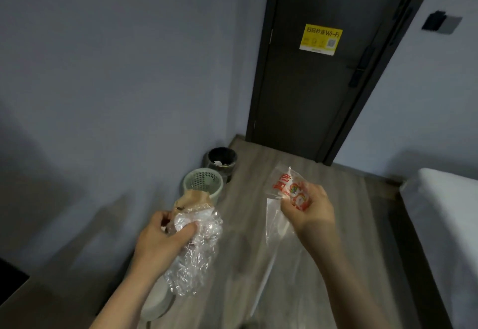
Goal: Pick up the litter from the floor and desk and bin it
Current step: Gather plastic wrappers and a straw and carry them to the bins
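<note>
Stopped short of the green basket, with both grips loaded.

In the left grip, closed firmly with the thumb across the top: a wad of crumpled clear film, bundled with brown paper and something white and round, hard to name. Held on the near side of the green basket, with the paper end overlapping its rim in the view. Cannot tell whether over the rim or short of it. Bunched into one fistful, probably for a single drop with no scraps scattering.

In the right grip, fingertips pinched shut on the neck of a clear bag, with red-printed wrappers gathered at the top and the rest hanging down. Carried well to the right of the green basket, out over the wooden floor, apart from the other bundle. Pinched high, likely to stop the contents sliding out.

Just behind the green basket, by the wall: a dark bin with pale litter inside. Far beyond the green basket, a dark door with a yellow sticker. Well to its right, a white bed. Near and to its left, a brown counter.

By judgement: these pieces gathered, binning not yet done. Next, both loads over an open rim and let go low down, with light film being apt to cling or drift.
</note>
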Motion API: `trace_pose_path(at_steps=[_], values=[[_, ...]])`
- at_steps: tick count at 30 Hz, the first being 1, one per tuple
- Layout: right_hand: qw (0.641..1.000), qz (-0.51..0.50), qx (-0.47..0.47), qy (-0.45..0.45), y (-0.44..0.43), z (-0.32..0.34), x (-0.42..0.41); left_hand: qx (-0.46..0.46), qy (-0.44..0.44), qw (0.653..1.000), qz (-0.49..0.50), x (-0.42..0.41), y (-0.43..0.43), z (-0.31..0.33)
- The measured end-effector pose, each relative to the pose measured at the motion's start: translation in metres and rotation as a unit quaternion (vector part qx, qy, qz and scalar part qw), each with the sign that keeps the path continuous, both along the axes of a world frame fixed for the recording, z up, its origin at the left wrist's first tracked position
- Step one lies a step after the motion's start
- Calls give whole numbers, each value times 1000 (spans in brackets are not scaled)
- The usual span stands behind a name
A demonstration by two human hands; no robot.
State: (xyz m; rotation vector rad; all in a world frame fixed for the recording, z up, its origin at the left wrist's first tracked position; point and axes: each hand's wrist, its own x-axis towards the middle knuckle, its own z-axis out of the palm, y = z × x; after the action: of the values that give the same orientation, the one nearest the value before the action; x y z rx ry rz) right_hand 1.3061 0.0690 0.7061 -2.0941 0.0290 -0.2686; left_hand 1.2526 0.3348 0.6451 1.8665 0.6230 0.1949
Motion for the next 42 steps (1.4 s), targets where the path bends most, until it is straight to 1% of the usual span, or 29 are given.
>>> trace_pose_path(at_steps=[4,8,12,16,22,30,38,42], values=[[1000,17,-15,-10,9,-12,76,3,-8,999,32,70,12,-9],[999,30,-36,-17,11,-14,164,27,-3,999,40,149,18,-8],[999,45,-21,-11,11,-9,244,48,11,998,47,221,22,1],[998,60,-13,7,17,-13,316,54,20,997,49,276,26,-3],[995,83,-26,47,46,-31,404,62,29,995,67,355,52,-17],[992,76,-55,82,101,-48,520,51,51,996,50,479,107,-41],[991,52,-84,95,144,-68,608,24,103,994,14,575,151,-51],[990,57,-68,111,151,-78,643,8,122,992,4,607,158,-59]])
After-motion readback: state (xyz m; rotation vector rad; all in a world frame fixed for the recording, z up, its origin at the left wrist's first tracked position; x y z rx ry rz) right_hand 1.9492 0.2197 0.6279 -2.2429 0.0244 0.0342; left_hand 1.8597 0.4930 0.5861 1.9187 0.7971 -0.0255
